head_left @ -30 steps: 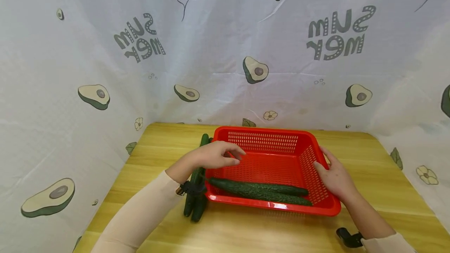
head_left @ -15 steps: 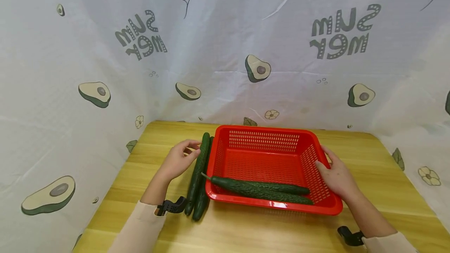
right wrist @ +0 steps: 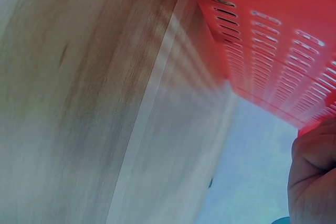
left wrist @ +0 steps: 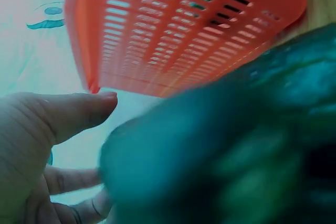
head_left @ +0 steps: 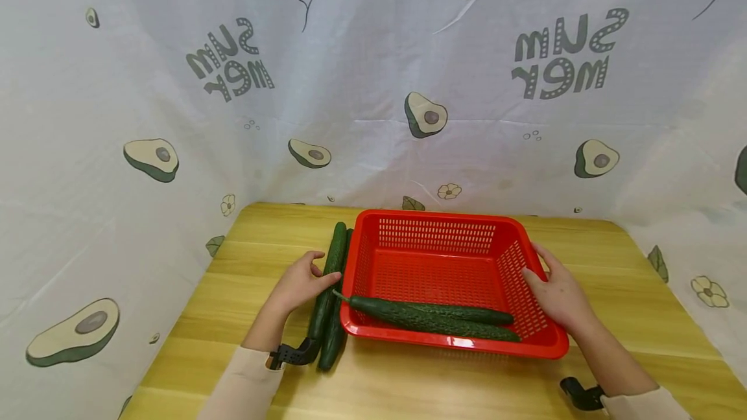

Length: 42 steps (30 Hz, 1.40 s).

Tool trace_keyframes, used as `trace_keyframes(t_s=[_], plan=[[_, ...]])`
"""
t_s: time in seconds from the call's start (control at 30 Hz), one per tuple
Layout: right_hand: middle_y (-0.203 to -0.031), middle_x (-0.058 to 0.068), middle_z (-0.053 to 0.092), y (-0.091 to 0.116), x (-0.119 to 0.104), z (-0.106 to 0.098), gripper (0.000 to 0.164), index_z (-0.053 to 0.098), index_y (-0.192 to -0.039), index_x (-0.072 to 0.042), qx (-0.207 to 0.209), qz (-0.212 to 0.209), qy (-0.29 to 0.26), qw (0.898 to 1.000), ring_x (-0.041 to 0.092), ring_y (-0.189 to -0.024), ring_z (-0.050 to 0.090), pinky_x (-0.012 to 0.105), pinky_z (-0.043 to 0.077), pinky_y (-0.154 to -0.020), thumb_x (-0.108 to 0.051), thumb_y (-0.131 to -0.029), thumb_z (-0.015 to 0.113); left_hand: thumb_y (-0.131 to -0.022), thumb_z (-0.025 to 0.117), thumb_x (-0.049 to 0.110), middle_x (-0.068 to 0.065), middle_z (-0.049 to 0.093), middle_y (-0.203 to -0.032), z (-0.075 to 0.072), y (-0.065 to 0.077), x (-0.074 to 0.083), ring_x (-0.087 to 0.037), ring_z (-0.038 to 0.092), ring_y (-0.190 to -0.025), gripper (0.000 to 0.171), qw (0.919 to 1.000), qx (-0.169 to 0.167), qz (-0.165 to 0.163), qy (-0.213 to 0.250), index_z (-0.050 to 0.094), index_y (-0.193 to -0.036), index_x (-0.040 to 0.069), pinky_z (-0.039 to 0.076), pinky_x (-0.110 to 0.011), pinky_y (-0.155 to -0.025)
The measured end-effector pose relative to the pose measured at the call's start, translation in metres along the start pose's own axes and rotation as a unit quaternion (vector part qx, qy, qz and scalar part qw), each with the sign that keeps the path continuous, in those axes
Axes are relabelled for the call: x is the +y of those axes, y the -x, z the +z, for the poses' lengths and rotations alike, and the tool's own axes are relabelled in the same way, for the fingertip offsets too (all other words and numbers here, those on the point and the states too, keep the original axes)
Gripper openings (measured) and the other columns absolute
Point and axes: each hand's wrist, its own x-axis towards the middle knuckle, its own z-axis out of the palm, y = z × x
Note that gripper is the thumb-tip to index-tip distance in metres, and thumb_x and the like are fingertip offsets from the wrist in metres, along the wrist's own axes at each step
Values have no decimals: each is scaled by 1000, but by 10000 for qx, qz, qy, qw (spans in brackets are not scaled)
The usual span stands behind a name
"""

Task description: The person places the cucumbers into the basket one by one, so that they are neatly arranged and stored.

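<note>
A red plastic basket (head_left: 434, 271) with slotted walls stands on the table, and two cucumbers (head_left: 434, 323) lie along its near side. The stem of one pokes over the left rim. My right hand (head_left: 560, 293) grips the basket's right rim, thumb inside. Left of the basket, two more cucumbers (head_left: 331, 342) lie side by side on the table. Over the outer cucumber (head_left: 336, 245) is my left hand (head_left: 300, 282), its thumb and fingers spread apart. In the left wrist view a blurred cucumber (left wrist: 157, 161) fills the foreground, partly hiding the fingers (left wrist: 73, 179); the thumb stands clear of it.
The table (head_left: 385, 387) has a light wood-grain top. A white curtain (head_left: 373, 83) printed with avocados hangs behind it and at both sides. Black camera mounts (head_left: 297, 353) are strapped to both wrists.
My left hand has gone from above the basket leftward to the cucumbers on the table, then slightly nearer to me along them. My right hand keeps its hold on the rim.
</note>
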Motion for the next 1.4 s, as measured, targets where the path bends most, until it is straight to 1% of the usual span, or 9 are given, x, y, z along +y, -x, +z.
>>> trace_keyframes(t_s=[0.17,0.3,0.4,0.5,0.67,0.83,1.03,1.27,1.4], plan=[[-118,36,62,0,-1,0,74,1,-166,-12,-2,8,46,10000,21,-77,73,41,62,-62,-37,-110,42,-86,80,34,-8,61,-87,7,3,2,-17,52,-63,74,9998,-107,-124,-67,50,-144,-1,42,-30,-57],[-119,36,61,0,0,0,74,0,-166,-13,-33,-5,-26,10000,22,-78,73,41,62,-62,-37,-110,42,-86,80,33,-9,63,-89,11,4,0,-17,53,-64,73,9997,-53,-227,45,51,-143,-1,43,-30,-58],[-119,37,62,0,1,0,74,0,-166,-12,-49,-25,-49,10000,22,-78,73,41,62,-62,-36,-110,41,-87,77,34,-13,68,-98,12,4,-1,-20,61,-73,70,9996,-23,-265,117,53,-142,-3,50,-34,-63],[-119,37,62,0,2,-1,74,0,-166,-12,-52,-22,-58,10000,22,-78,73,42,62,-62,-36,-110,42,-89,73,33,-21,71,-111,12,4,-3,-29,69,-90,65,9995,67,-273,126,56,-139,-5,57,-42,-75],[-118,36,62,0,1,-1,74,0,-166,-13,-27,20,-53,10000,22,-77,73,42,62,-61,-36,-110,42,-92,68,30,-27,68,-125,12,3,-6,-39,68,-111,56,9983,296,-339,374,61,-136,-5,57,-51,-89],[-117,36,62,0,0,-1,73,0,-166,-12,-7,28,4,10000,21,-76,73,42,62,-61,-36,-110,42,-95,65,28,-25,68,-125,10,4,-7,-34,68,-106,54,9939,358,-416,960,59,-136,-7,57,-49,-89],[-116,36,63,1,-1,-1,73,1,-166,-12,-8,4,13,10000,21,-75,73,41,62,-61,-36,-110,42,-94,67,27,-24,66,-127,5,4,-6,-33,67,-110,55,9902,383,-366,1293,58,-138,-7,56,-49,-92],[-120,38,61,1,0,0,74,1,-166,-11,-15,-108,-14,9999,23,-78,73,41,62,-62,-36,-110,42,-94,68,24,-20,63,-115,0,5,0,-23,65,-88,52,9871,527,-218,1498,60,-139,-1,55,-34,-74],[-122,39,60,2,1,1,74,1,-166,-10,-10,-169,-20,9999,24,-79,73,42,62,-63,-37,-110,42,-95,69,19,-21,56,-116,-2,7,2,-17,68,-76,59,9808,483,-144,1884,50,-148,1,60,-39,-68]])
